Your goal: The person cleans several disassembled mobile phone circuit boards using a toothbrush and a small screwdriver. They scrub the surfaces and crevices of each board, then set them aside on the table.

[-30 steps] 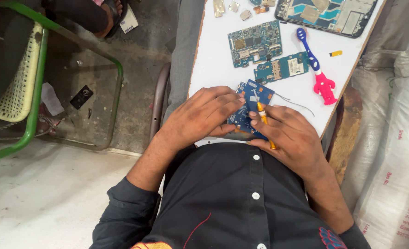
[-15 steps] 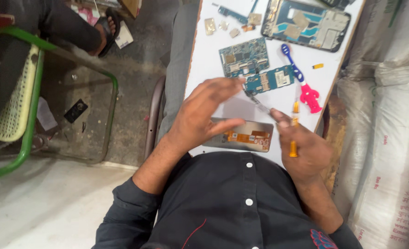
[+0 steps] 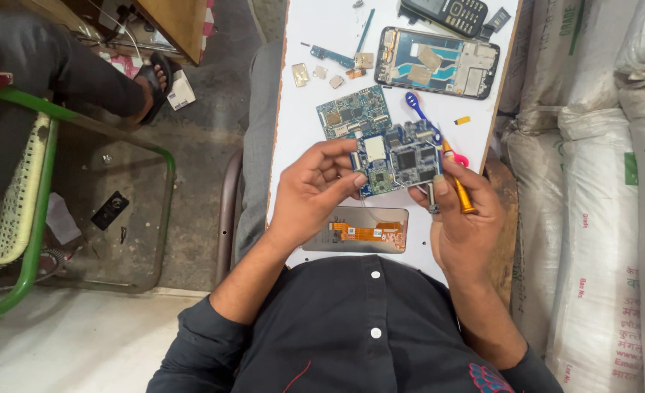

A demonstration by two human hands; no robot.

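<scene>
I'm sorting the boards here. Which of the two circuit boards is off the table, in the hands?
The blue circuit board, pinched between the left hand and right hand. The other circuit board lies flat on the white table just beyond it.

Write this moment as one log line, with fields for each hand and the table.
left hand: pinches circuit board | right hand: holds board edge and orange screwdriver | white table: screen panel, phone frame

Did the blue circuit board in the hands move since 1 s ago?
Yes. The circuit board went up the white table, off the near edge, uncovering the screen panel.
</scene>
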